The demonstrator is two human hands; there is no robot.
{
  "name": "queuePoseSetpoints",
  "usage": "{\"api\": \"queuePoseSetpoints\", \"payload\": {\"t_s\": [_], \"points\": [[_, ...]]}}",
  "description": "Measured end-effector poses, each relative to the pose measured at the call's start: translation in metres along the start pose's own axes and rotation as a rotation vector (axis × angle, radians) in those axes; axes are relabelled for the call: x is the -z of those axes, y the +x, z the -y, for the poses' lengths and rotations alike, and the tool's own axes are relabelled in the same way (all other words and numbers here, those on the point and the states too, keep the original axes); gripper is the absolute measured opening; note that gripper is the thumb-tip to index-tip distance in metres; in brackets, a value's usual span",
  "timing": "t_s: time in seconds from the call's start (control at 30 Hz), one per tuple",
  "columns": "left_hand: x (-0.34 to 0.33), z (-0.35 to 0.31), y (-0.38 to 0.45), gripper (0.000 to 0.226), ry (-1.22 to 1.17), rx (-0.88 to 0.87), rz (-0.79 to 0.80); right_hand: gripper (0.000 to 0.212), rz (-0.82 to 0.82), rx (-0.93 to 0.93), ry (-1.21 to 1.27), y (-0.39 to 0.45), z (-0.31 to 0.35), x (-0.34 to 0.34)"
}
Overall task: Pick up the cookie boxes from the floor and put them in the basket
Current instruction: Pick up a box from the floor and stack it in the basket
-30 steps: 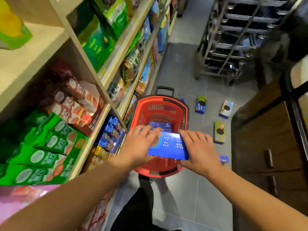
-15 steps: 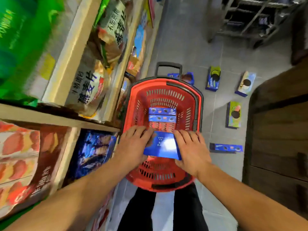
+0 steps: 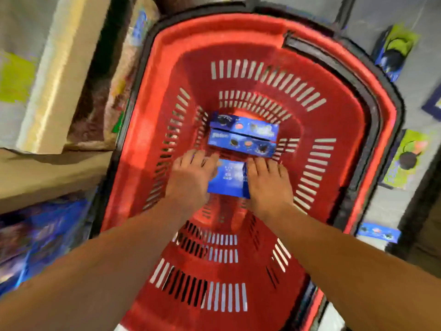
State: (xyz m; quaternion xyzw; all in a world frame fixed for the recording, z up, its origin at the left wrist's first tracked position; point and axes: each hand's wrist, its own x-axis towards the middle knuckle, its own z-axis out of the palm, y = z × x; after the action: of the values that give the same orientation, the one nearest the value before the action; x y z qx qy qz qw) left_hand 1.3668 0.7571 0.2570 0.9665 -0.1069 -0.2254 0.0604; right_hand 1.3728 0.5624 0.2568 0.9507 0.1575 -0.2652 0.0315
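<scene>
Both grips, left hand (image 3: 191,177) and right hand (image 3: 269,182), are curled around a blue cookie box (image 3: 226,180), held low inside the red basket (image 3: 238,29), near two boxes (image 3: 242,134).

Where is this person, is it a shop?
Most likely a shop aisle. A red plastic shopping basket stands on the grey tiled floor, a wooden shelf of packaged snacks runs along the left, and both hands lower a blue cookie box into the basket.

Two boxes (image 3: 242,134) in basket (image 3: 238,27); third box (image 3: 229,179) nearer, between hands; shelf (image 3: 47,168) left.
</scene>
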Motion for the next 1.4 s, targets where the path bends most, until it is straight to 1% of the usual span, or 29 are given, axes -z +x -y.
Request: {"api": "queuePoseSetpoints", "payload": {"t_s": [0.13, 0.2, 0.27, 0.33, 0.5, 0.57, 0.67, 0.73, 0.8, 0.87, 0.93, 1.0, 1.1, 1.27, 1.33, 1.4], "points": [[-0.057, 0.008, 0.043, 0.090, -0.010, 0.027, 0.043, 0.079, 0.070, -0.027, -0.014, 0.046, -0.003, -0.046], [-0.079, 0.010, 0.057, 0.088, 0.003, 0.030, 0.031, 0.078, 0.089, -0.044, -0.026, 0.061, -0.006, -0.060], [-0.101, 0.013, 0.070, 0.080, -0.005, 0.025, -0.015, 0.078, 0.103, -0.053, -0.062, 0.074, -0.007, -0.077], [-0.118, 0.015, 0.079, 0.067, -0.050, 0.041, -0.083, 0.078, 0.082, -0.039, -0.105, 0.083, -0.008, -0.089], [-0.151, 0.019, 0.091, 0.063, -0.037, 0.065, -0.200, 0.076, -0.044, 0.011, -0.172, 0.102, -0.011, -0.113], [-0.155, 0.020, 0.092, 0.066, -0.020, 0.060, -0.199, 0.079, -0.017, 0.012, -0.172, 0.105, -0.011, -0.114], [-0.147, 0.019, 0.090, 0.080, -0.028, 0.079, -0.096, 0.085, 0.050, 0.009, -0.160, 0.101, -0.011, -0.109], [-0.130, 0.015, 0.084, 0.085, -0.063, 0.065, -0.039, 0.087, 0.074, -0.005, -0.132, 0.092, -0.009, -0.097], [-0.112, 0.011, 0.078, 0.085, -0.120, 0.021, -0.044, 0.086, 0.075, -0.016, -0.116, 0.084, -0.009, -0.081], [-0.081, 0.005, 0.062, 0.082, -0.156, -0.027, -0.060, 0.084, 0.045, -0.041, -0.100, 0.065, -0.009, -0.050], [-0.050, -0.001, 0.044, 0.078, -0.192, -0.032, -0.080, 0.080, 0.003, -0.061, -0.067, 0.042, -0.010, -0.018], [-0.019, -0.011, 0.021, 0.076, -0.222, -0.021, -0.058, 0.074, -0.026, -0.066, -0.023, 0.010, -0.010, 0.013], [0.053, -0.033, -0.021, 0.081, -0.258, -0.068, 0.014, 0.067, -0.087, -0.096, 0.023, -0.053, -0.012, 0.075], [0.181, -0.063, -0.087, 0.086, -0.251, -0.215, 0.042, 0.079, -0.034, -0.181, 0.113, -0.167, -0.010, 0.189], [0.220, -0.076, -0.113, 0.084, -0.254, -0.255, 0.039, 0.078, -0.069, -0.229, 0.140, -0.210, -0.010, 0.217], [0.257, -0.095, -0.145, 0.080, -0.235, -0.298, 0.024, 0.082, -0.086, -0.281, 0.157, -0.263, -0.010, 0.245]]}}
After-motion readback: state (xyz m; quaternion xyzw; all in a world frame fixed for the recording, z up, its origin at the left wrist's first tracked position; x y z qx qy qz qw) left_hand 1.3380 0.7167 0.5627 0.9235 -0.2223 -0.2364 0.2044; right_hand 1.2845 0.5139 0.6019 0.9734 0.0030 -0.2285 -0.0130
